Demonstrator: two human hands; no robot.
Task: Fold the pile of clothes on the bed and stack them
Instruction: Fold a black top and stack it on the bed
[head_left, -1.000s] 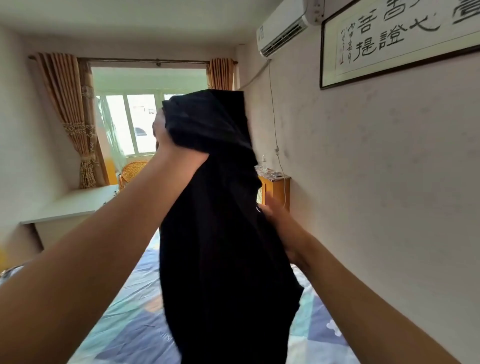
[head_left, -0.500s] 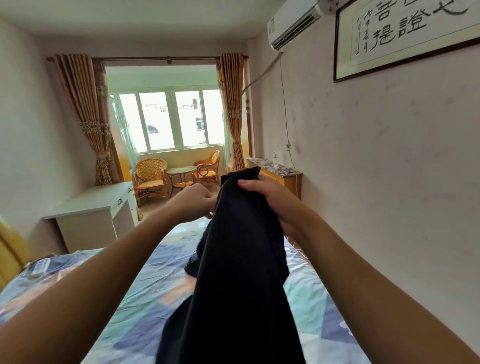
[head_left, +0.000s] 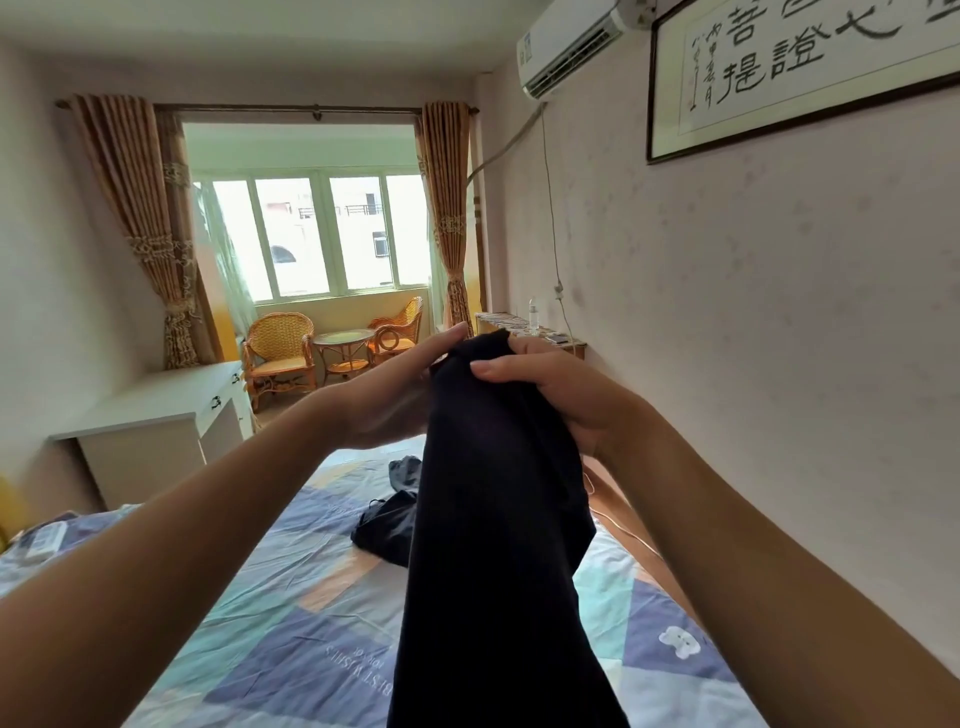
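While daylight is coming in through the window (head_left: 322, 234) at the far end of the room, the bed (head_left: 291, 613) with its patchwork sheet is filling the lower part of the view. A white desk (head_left: 156, 415) is standing at its left, and rattan chairs (head_left: 280, 353) are sitting under the window. A black garment (head_left: 493, 545) is hanging above the bed. The right hand (head_left: 561, 395) is gripping its top edge with curled fingers. The left hand (head_left: 400, 389) is touching the cloth beside it, fingers straight and together. More dark clothes (head_left: 387, 525) are lying crumpled on the sheet.
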